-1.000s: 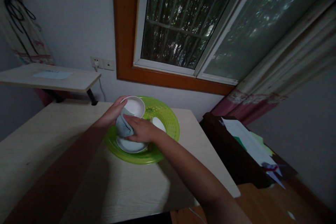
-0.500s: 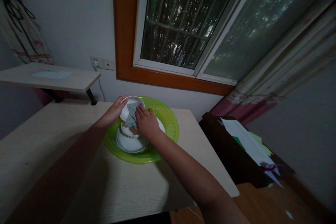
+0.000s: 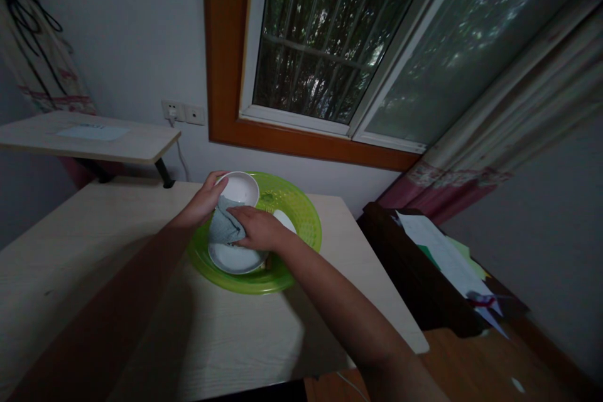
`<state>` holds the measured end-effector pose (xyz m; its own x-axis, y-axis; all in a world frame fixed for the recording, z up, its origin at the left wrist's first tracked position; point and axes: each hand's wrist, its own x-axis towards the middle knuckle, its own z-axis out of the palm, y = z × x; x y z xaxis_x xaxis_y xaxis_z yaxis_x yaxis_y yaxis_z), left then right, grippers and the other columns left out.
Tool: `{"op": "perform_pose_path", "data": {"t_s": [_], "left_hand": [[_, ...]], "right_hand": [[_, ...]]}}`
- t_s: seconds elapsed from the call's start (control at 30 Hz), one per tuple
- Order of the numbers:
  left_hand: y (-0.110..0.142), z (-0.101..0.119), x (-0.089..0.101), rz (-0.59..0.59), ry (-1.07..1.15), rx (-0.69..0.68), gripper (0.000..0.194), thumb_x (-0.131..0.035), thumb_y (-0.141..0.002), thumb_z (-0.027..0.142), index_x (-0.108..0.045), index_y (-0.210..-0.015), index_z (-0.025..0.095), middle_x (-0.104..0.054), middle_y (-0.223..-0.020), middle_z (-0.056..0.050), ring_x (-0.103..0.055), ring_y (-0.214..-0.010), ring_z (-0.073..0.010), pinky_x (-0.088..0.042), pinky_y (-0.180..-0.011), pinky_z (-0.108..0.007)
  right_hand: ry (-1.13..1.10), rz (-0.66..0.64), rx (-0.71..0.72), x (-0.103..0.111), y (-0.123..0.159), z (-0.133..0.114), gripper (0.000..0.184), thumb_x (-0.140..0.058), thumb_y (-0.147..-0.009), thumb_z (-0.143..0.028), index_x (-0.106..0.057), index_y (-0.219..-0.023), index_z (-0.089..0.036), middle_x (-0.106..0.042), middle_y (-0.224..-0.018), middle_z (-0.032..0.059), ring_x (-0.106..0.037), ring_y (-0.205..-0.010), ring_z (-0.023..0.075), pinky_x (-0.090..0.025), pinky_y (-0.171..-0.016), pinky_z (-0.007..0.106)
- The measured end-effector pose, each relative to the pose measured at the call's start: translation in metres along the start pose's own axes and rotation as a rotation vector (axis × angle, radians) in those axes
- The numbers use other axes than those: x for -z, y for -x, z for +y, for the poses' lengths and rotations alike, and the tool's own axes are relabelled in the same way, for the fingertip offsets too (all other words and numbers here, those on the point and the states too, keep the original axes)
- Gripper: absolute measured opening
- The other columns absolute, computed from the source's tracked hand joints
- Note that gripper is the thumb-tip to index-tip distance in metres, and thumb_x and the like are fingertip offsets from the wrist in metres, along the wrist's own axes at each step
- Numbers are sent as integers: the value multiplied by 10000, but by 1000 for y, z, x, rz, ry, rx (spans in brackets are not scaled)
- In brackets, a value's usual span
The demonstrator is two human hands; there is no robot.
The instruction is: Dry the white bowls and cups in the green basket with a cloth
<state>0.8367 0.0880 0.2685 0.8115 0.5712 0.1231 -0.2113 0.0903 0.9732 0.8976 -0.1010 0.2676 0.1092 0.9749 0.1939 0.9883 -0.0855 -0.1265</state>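
My left hand point(image 3: 206, 198) grips the left rim of a white bowl point(image 3: 244, 187), which is tilted so its inside shows. In my right hand point(image 3: 259, 226) is a grey-blue cloth point(image 3: 225, 223), pressed against the bowl's near edge. Below them lies a large green plastic basin point(image 3: 308, 217) with a patterned inside. A white plate point(image 3: 235, 260) sits in the basin's near left part, partly covered by the cloth. Right of my right hand, another white dish point(image 3: 285, 220) shows only in part. The cloth hides the small bowl seen earlier on the plate.
The basin stands on a pale wooden table point(image 3: 235, 339) near the wall and window. A raised shelf point(image 3: 94, 138) is at the back left, with a wall socket point(image 3: 173, 111) and cable behind it. To the right, papers point(image 3: 447, 254) lie on dark furniture.
My right hand has drawn the cloth from the bowl's inside down to its near left edge, spreading it out. My left hand holds the bowl in nearly the same place.
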Motion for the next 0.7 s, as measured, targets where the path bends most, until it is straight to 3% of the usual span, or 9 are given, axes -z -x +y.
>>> {"op": "perform_pose_path", "data": {"t_s": [0.17,0.3,0.47,0.57,0.7], "left_hand": [[0,-1,0,1,-100,-27,387,-669,-887,452,-625,-1199,227,-660,-992,-46,-604,-911,-225,-478,-771,-295],[-6,-9,3,-30,-155,-46,450,-647,-889,500,-595,-1241,225,-664,-1036,-53,-603,-911,-223,-486,-787,-309],[-10,-16,5,-93,-242,-82,472,-618,-902,550,-595,-1249,232,-669,-1096,-55,-608,-949,-221,-484,-821,-316],[-9,-16,5,-69,-259,-86,467,-611,-902,550,-599,-1239,226,-670,-1066,-55,-610,-938,-224,-485,-829,-323],[-8,-14,5,-54,-278,-84,475,-617,-898,553,-601,-1238,222,-670,-1033,-55,-609,-914,-229,-492,-821,-333]], "right_hand": [[139,8,-98,0,-1,-8,772,-664,-951,-576,-444,-1529,-115,-586,-1507,211,-565,-1378,327,-482,-1081,466],[263,48,-180,1,0,-10,788,-545,-983,-681,-489,-1487,-78,-590,-1496,231,-445,-1474,374,-387,-1155,555],[333,90,-272,4,2,-12,794,-523,-992,-672,-464,-1516,-78,-497,-1580,246,-299,-1555,389,-309,-1201,574],[342,102,-287,4,0,-14,800,-515,-992,-677,-464,-1509,-68,-507,-1564,256,-330,-1524,391,-318,-1183,571],[344,130,-284,3,-2,-16,786,-496,-976,-732,-558,-1397,-71,-626,-1409,250,-454,-1392,379,-367,-1112,542]]}}
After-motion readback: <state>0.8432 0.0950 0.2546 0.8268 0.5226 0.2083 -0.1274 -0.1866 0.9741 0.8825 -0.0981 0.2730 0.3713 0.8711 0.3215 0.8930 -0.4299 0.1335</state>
